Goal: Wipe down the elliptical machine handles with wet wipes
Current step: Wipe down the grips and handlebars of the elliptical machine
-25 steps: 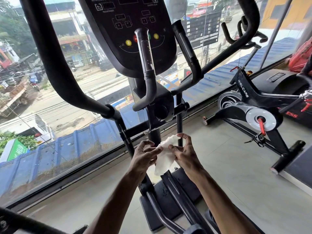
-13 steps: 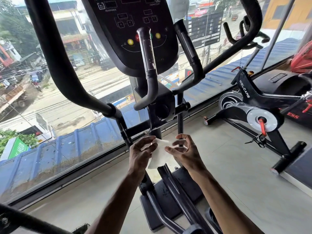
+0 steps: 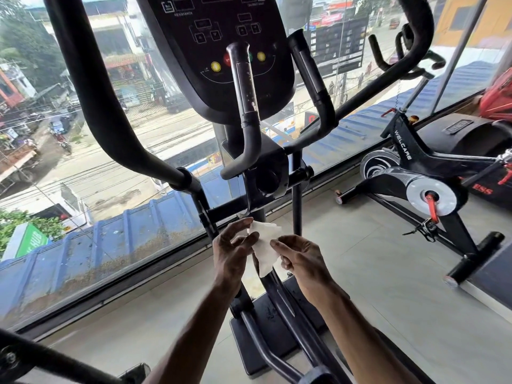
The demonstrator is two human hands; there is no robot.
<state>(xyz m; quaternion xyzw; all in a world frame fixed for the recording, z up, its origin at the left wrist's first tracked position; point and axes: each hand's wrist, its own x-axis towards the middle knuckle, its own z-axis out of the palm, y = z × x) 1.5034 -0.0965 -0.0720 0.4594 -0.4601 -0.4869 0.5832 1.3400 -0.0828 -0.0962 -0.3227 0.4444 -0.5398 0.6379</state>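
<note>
A white wet wipe (image 3: 264, 246) hangs crumpled between both hands, low in front of the elliptical's centre post. My left hand (image 3: 231, 252) pinches its left edge with thumb and fingers. My right hand (image 3: 299, 260) pinches its right side. Above them rise the two short fixed handles: the left fixed handle (image 3: 246, 106) with a worn sensor strip and the right fixed handle (image 3: 314, 87). The long moving left handle (image 3: 91, 87) sweeps up at the left, and the long right handle (image 3: 410, 56) crosses the upper right. Neither hand touches any handle.
The black console (image 3: 219, 45) with yellow and red buttons sits above the handles. A spin bike (image 3: 421, 173) stands on the floor to the right. A full-height window (image 3: 83, 189) runs along the left, close behind the machine. The elliptical's base and rails (image 3: 277, 328) lie below my forearms.
Both hands have kept working the wipe, which is now folded smaller and more bunched. The hands shifted slightly up and stayed close together below the handles.
</note>
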